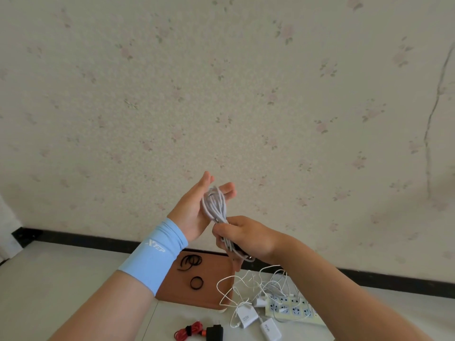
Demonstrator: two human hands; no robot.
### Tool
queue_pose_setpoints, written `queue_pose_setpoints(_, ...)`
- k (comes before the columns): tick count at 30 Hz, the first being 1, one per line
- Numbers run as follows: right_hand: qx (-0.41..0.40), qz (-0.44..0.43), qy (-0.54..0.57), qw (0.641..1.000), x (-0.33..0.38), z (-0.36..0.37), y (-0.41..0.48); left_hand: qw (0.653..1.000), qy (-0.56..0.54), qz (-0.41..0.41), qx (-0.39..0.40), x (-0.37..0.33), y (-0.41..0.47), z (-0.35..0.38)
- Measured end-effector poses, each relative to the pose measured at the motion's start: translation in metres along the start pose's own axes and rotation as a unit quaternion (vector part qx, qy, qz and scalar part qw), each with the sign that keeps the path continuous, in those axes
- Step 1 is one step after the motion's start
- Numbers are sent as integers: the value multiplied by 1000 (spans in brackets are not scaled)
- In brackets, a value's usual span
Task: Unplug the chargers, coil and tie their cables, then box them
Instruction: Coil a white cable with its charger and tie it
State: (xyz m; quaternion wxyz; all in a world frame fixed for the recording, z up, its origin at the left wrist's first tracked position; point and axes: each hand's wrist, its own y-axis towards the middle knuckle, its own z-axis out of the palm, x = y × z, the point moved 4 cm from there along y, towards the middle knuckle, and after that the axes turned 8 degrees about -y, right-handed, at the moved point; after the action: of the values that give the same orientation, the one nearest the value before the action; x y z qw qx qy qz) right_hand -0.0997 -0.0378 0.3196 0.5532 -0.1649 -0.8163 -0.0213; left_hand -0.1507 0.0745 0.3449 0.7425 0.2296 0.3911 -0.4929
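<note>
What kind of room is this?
Probably a room in a home: flowery wallpaper with a dark baseboard, and a white table holding a power strip and white chargers.

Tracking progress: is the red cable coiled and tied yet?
Yes. The red cable lies bundled beside its black charger, with a dark tie around its middle.
</note>
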Motion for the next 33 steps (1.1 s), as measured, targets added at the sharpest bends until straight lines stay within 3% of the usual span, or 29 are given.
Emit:
queue_pose_setpoints(3,-25,-6,61,998,0,-7,1,989,126,-69,38,14,-6,-8)
queue_pose_setpoints(6,-57,-16,8,998,0,-10,1,968,229,-80,60,31,-10,-1)
queue_pose_setpoints(9,-76,-8,-30,997,0,-3,3,975,213,-62,-35,36,-4,-3)
queue_pose_setpoints(11,-77,16,-27,997,-2,-2,5,972,221,-63,-58,37,0,-8)
queue_pose_setpoints(13,-32,33,-5,999,-3,-5,5,973,217,-59,-51,35,2,-10)
queue_pose_setpoints(15,50,56,41,996,-7,-10,2,984,159,-52,-56,27,5,-12)
queue_pose_setpoints(17,76,98,88,988,-20,-19,0,992,93,-52,-69,19,7,-19)
queue_pose_setpoints(20,-20,121,109,986,-31,-35,0,992,57,-75,-79,14,6,-28)
queue_pose_setpoints(24,-176,55,18,983,-22,-48,-1,974,160,-159,-36,24,0,-25)
queue_pose_setpoints(29,-230,-96,-169,954,-7,-39,0,924,299,-221,91,40,-8,-3)
queue_pose_setpoints(33,-278,-126,-265,915,0,-38,4,890,348,-257,147,44,-11,4)
